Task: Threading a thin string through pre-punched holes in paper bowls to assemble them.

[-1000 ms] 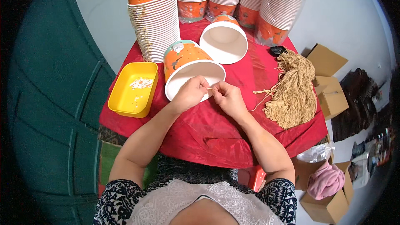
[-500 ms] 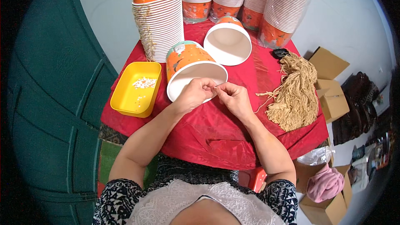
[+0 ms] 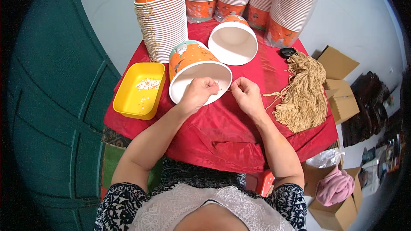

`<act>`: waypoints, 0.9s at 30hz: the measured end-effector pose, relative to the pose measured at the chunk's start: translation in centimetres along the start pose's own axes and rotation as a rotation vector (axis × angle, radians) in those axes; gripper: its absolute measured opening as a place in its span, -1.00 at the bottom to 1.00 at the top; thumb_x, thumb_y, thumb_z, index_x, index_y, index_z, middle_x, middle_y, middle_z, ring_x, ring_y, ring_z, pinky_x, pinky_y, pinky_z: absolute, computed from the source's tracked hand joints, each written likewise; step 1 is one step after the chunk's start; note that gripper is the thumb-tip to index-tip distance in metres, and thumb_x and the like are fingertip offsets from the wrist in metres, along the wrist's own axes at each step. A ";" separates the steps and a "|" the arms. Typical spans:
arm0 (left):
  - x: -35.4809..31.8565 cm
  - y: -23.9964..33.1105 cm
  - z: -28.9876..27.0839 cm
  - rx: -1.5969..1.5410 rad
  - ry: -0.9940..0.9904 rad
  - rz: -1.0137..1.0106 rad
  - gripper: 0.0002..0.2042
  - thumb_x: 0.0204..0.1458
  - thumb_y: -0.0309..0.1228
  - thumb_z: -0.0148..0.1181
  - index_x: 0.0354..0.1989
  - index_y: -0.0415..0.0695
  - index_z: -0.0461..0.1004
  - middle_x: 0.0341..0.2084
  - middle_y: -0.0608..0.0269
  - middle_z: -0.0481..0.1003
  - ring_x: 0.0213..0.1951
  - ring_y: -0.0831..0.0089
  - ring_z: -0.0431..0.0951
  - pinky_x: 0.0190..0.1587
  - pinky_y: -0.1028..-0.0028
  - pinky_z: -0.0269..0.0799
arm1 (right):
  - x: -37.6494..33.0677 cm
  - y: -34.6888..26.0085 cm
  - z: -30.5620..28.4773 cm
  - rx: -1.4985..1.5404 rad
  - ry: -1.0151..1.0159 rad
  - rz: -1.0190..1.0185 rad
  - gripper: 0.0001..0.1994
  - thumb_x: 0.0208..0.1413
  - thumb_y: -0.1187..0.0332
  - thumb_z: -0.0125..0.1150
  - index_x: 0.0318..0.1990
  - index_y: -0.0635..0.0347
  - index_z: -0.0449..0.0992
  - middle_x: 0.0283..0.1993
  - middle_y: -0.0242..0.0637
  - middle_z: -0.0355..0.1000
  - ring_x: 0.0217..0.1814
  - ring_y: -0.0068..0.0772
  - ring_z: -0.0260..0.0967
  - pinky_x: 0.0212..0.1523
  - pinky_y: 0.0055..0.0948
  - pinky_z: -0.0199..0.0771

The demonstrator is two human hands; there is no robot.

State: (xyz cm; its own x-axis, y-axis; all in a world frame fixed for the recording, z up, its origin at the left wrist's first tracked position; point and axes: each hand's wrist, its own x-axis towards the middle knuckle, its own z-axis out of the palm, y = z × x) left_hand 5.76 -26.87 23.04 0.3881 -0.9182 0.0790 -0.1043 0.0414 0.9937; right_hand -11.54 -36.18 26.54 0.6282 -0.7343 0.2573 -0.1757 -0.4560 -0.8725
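An orange patterned paper bucket (image 3: 195,54) lies on its side on the red-covered table, its white opening toward me. In front of that opening is my left hand (image 3: 199,94), fingers pinched; whatever lies between the fingertips is too small to make out. My right hand (image 3: 248,97) is a short way to its right, just off the bucket's rim, thumb and forefinger closed on a thin tan cord (image 3: 267,94). Part of that cord shows on the table between the hand and a tan bundle of cords (image 3: 302,96). A small dark spot shows just inside the rim beside my left fingertips.
A yellow tub (image 3: 140,102) with small white pieces stands at the left. Behind are a second bucket on its side (image 3: 234,45), a tall bucket stack (image 3: 165,25) and several wrapped stacks (image 3: 284,32). Cardboard boxes (image 3: 342,105) and a pink cloth (image 3: 335,188) are at the right.
My hands were together with fingertips meeting before the bucket's opening. Now they are apart: the right has moved right and slightly up, while the left has barely moved.
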 end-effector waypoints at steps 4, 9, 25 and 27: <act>0.1 0.2 -0.1 0.018 0.024 -0.006 -0.88 0.06 -0.46 0.20 -0.36 -0.28 0.55 -0.46 0.26 0.57 -0.39 0.59 0.49 -0.28 0.55 0.40 | 0.3 1.0 -0.3 -0.092 -0.045 0.018 -0.82 0.07 0.39 0.13 -0.36 0.36 0.54 -0.48 -0.07 0.52 -0.43 -0.35 0.49 -0.31 -0.30 0.48; 0.0 0.4 0.0 0.010 0.048 -0.008 -0.89 0.07 -0.47 0.16 -0.38 -0.27 0.52 -0.46 0.24 0.58 -0.39 0.58 0.50 -0.31 0.56 0.38 | 0.3 0.7 -0.7 -0.168 -0.113 0.058 -0.82 0.06 0.36 0.16 -0.33 0.30 0.60 -0.43 -0.04 0.55 -0.38 -0.27 0.54 -0.24 -0.25 0.51; -0.2 0.8 0.0 0.025 0.023 -0.033 -0.97 0.06 -0.57 0.12 -0.37 -0.26 0.48 -0.47 0.26 0.53 -0.40 0.58 0.46 -0.25 0.60 0.35 | -0.1 -0.3 -1.7 -0.288 -0.266 0.021 -0.81 0.00 0.43 0.11 -0.31 0.35 0.60 -0.40 0.08 0.55 -0.31 -0.05 0.57 -0.18 -0.16 0.53; -0.2 0.6 0.0 0.032 0.020 -0.032 -0.96 0.07 -0.57 0.11 -0.37 -0.26 0.47 -0.47 0.26 0.53 -0.40 0.59 0.45 -0.25 0.60 0.35 | 0.0 0.1 -1.7 -0.253 -0.266 0.023 -0.81 0.00 0.44 0.11 -0.31 0.36 0.60 -0.40 0.09 0.55 -0.31 -0.07 0.57 -0.19 -0.17 0.53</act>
State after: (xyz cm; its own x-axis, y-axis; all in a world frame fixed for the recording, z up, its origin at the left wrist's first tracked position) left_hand 5.62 -26.69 23.58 0.4098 -0.9109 0.0488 -0.1203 -0.0010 0.9927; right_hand -12.80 -37.09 27.20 0.7914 -0.6043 0.0924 -0.3532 -0.5754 -0.7377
